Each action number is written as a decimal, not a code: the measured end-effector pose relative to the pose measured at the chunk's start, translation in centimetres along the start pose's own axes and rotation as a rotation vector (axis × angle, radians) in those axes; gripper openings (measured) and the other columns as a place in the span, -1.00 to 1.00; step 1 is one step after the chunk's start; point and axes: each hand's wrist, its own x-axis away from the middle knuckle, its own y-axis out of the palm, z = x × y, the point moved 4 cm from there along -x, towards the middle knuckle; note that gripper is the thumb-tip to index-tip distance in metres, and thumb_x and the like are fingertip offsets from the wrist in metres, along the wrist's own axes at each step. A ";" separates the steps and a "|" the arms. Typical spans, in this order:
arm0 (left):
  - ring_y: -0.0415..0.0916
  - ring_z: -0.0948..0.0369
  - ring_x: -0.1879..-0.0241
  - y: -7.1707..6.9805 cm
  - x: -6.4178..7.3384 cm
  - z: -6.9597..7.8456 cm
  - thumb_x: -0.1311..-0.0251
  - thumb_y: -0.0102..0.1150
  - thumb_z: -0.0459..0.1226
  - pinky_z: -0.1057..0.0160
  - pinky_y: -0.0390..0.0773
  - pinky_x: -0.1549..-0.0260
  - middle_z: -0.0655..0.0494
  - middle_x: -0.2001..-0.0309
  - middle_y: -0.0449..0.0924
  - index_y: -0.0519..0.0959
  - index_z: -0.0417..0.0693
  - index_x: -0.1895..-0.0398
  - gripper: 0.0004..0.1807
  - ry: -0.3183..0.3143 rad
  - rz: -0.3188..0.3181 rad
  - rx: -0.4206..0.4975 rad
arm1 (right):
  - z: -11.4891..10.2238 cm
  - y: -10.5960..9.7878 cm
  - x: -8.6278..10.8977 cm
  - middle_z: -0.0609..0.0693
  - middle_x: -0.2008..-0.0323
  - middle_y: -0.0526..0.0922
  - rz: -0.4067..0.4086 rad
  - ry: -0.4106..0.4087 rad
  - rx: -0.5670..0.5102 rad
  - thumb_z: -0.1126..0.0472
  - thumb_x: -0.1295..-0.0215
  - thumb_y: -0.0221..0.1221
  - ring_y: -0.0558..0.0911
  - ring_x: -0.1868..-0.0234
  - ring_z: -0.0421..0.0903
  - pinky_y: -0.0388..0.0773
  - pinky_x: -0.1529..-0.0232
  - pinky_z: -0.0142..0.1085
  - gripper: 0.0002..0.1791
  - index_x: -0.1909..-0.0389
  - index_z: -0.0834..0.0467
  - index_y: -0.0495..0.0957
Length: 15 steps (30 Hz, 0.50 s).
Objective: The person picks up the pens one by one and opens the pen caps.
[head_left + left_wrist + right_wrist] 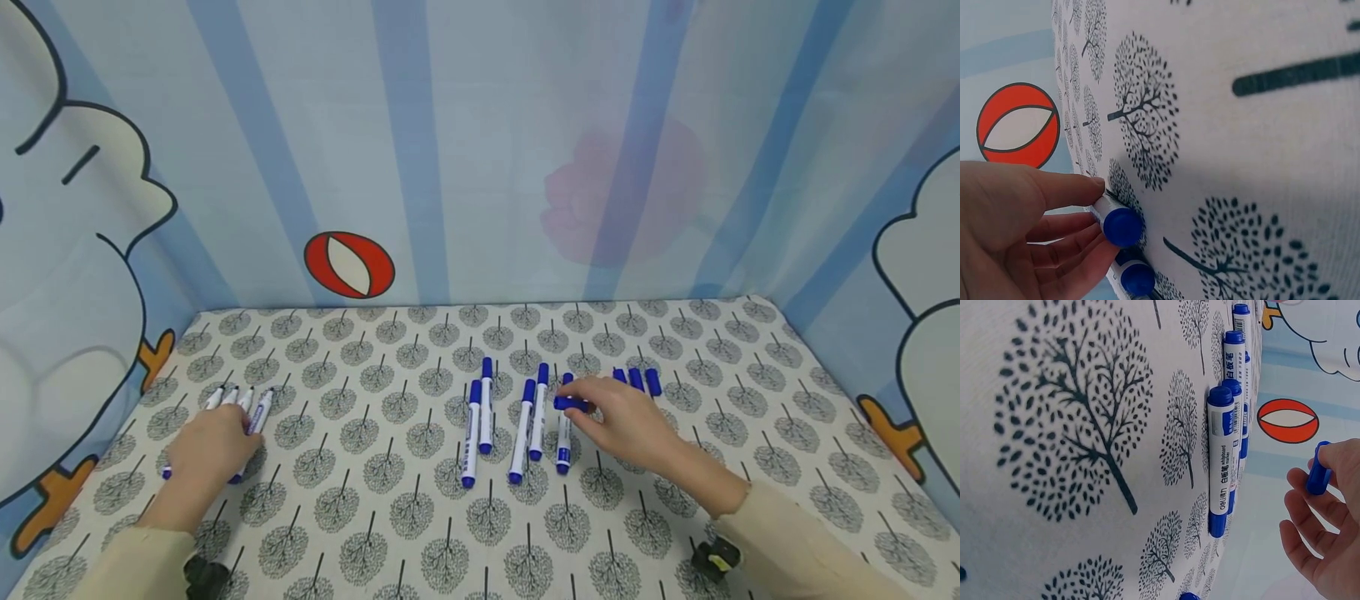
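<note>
At the left of the head view my left hand (212, 444) lies over several uncapped whiteboard markers with dark tips pointing away. The left wrist view shows its thumb and fingers pinching one whiteboard marker (1122, 226) near the blue end, while another marker (1137, 278) lies against it. My right hand (628, 423) holds a blue marker cap (1319, 472) between thumb and forefinger, above the table. Below that cap stretches a capped whiteboard marker (564, 442), partly hidden by the hand and cap. The other right fingers are loosely bent.
Several capped markers (522, 433) lie roughly parallel in the middle of the tree-patterned tablecloth (367, 500). Three loose blue caps (636, 380) rest just beyond my right hand. Behind the table hangs a striped blue curtain (495, 167) with a printed red ball.
</note>
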 end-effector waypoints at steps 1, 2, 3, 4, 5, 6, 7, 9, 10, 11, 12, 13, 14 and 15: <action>0.33 0.16 0.70 0.0 0.0 -0.1 -0.07 0.15 -0.25 0.27 0.28 0.78 0.04 0.67 0.40 0.46 -0.18 0.52 -0.82 0.002 -0.003 -0.002 | 0.0 0.0 0.0 -0.06 0.19 0.66 -0.001 -0.001 0.001 0.18 -0.14 0.23 0.53 0.44 -0.29 0.42 0.49 -0.49 -0.72 0.10 0.10 0.58; 0.33 0.16 0.70 0.0 -0.1 -0.1 -0.08 0.16 -0.25 0.27 0.29 0.78 0.04 0.66 0.40 0.46 -0.20 0.50 -0.82 0.004 -0.004 -0.004 | 0.0 0.0 0.0 -0.07 0.19 0.66 -0.002 0.000 0.002 0.17 -0.14 0.23 0.53 0.43 -0.29 0.42 0.49 -0.49 -0.72 0.10 0.10 0.58; 0.33 0.16 0.70 -0.1 -0.1 -0.2 -0.08 0.16 -0.25 0.27 0.29 0.78 0.04 0.66 0.40 0.47 -0.21 0.48 -0.82 0.006 -0.005 -0.007 | 0.0 0.0 0.0 -0.07 0.19 0.66 -0.004 0.002 0.002 0.17 -0.15 0.23 0.53 0.43 -0.29 0.42 0.48 -0.48 -0.72 0.10 0.09 0.58; 0.33 0.16 0.69 -0.1 -0.2 -0.2 -0.08 0.16 -0.24 0.26 0.29 0.78 0.03 0.66 0.41 0.47 -0.21 0.47 -0.81 0.005 -0.007 -0.011 | 0.0 0.0 0.0 -0.08 0.19 0.66 -0.007 0.004 0.003 0.16 -0.15 0.23 0.53 0.43 -0.29 0.42 0.48 -0.48 -0.72 0.10 0.08 0.58; 0.34 0.16 0.69 -0.1 -0.2 -0.3 -0.08 0.17 -0.24 0.26 0.30 0.78 0.03 0.65 0.41 0.47 -0.22 0.46 -0.81 0.005 -0.009 -0.013 | 0.0 0.0 0.0 -0.08 0.20 0.66 -0.009 0.008 0.003 0.16 -0.15 0.23 0.53 0.43 -0.29 0.42 0.48 -0.48 -0.72 0.10 0.08 0.58; 0.34 0.15 0.69 -0.1 -0.2 -0.4 -0.08 0.17 -0.24 0.26 0.30 0.78 0.03 0.65 0.41 0.47 -0.22 0.45 -0.80 0.004 -0.011 -0.015 | 0.0 0.0 0.0 -0.08 0.20 0.66 -0.012 0.013 0.003 0.16 -0.15 0.23 0.52 0.43 -0.29 0.42 0.48 -0.48 -0.72 0.10 0.07 0.58; 0.34 0.15 0.68 -0.1 -0.2 -0.4 -0.09 0.17 -0.23 0.26 0.30 0.78 0.03 0.64 0.41 0.47 -0.22 0.45 -0.80 0.002 -0.015 -0.016 | 0.0 0.0 0.0 -0.09 0.21 0.66 -0.015 0.016 0.003 0.16 -0.15 0.23 0.52 0.44 -0.30 0.42 0.48 -0.48 -0.72 0.09 0.07 0.58; 0.34 0.14 0.67 -0.2 -0.2 -0.5 -0.09 0.16 -0.23 0.25 0.31 0.77 0.02 0.64 0.42 0.46 -0.22 0.45 -0.80 -0.005 -0.022 -0.016 | 0.0 0.0 0.0 -0.09 0.21 0.66 -0.019 0.022 0.000 0.16 -0.15 0.23 0.52 0.44 -0.29 0.42 0.48 -0.48 -0.72 0.09 0.07 0.58; 0.34 0.14 0.67 -0.2 -0.2 -0.5 -0.09 0.17 -0.23 0.24 0.31 0.77 0.02 0.64 0.42 0.46 -0.22 0.45 -0.80 -0.008 -0.025 -0.016 | 0.0 0.0 0.0 -0.09 0.21 0.66 -0.021 0.024 -0.001 0.16 -0.15 0.23 0.52 0.44 -0.29 0.42 0.48 -0.48 -0.72 0.10 0.08 0.58; 0.35 0.14 0.67 -0.2 -0.1 -0.5 -0.09 0.17 -0.23 0.24 0.31 0.77 0.02 0.63 0.42 0.47 -0.22 0.45 -0.80 -0.009 -0.026 -0.017 | 0.0 0.0 0.0 -0.09 0.21 0.66 -0.022 0.024 -0.001 0.16 -0.15 0.23 0.53 0.43 -0.29 0.43 0.47 -0.47 -0.72 0.10 0.09 0.58; 0.35 0.14 0.67 -0.3 -0.1 -0.4 -0.09 0.17 -0.23 0.24 0.31 0.77 0.02 0.63 0.42 0.47 -0.22 0.44 -0.80 -0.011 -0.027 -0.017 | 0.0 0.0 0.0 -0.09 0.21 0.66 -0.024 0.024 -0.002 0.16 -0.15 0.23 0.52 0.43 -0.29 0.43 0.47 -0.47 -0.72 0.09 0.09 0.58; 0.35 0.14 0.67 -0.3 -0.1 -0.4 -0.08 0.17 -0.23 0.24 0.31 0.77 0.02 0.63 0.42 0.47 -0.22 0.44 -0.79 -0.012 -0.028 -0.018 | 0.0 0.1 0.0 -0.09 0.21 0.66 -0.026 0.025 -0.003 0.16 -0.15 0.23 0.52 0.43 -0.29 0.43 0.47 -0.47 -0.72 0.09 0.10 0.58; 0.35 0.13 0.67 -0.4 0.0 -0.4 -0.08 0.17 -0.23 0.24 0.31 0.77 0.02 0.63 0.42 0.46 -0.21 0.44 -0.79 -0.013 -0.028 -0.018 | 0.0 0.1 0.0 -0.09 0.22 0.66 -0.027 0.025 -0.004 0.16 -0.15 0.23 0.51 0.44 -0.30 0.42 0.47 -0.48 -0.72 0.09 0.10 0.58; 0.35 0.13 0.66 -0.4 0.0 -0.3 -0.08 0.17 -0.23 0.24 0.31 0.77 0.02 0.63 0.42 0.46 -0.22 0.44 -0.79 -0.013 -0.029 -0.018 | 0.0 0.1 0.0 -0.09 0.22 0.66 -0.029 0.028 -0.005 0.17 -0.15 0.23 0.50 0.45 -0.31 0.42 0.48 -0.48 -0.72 0.09 0.10 0.58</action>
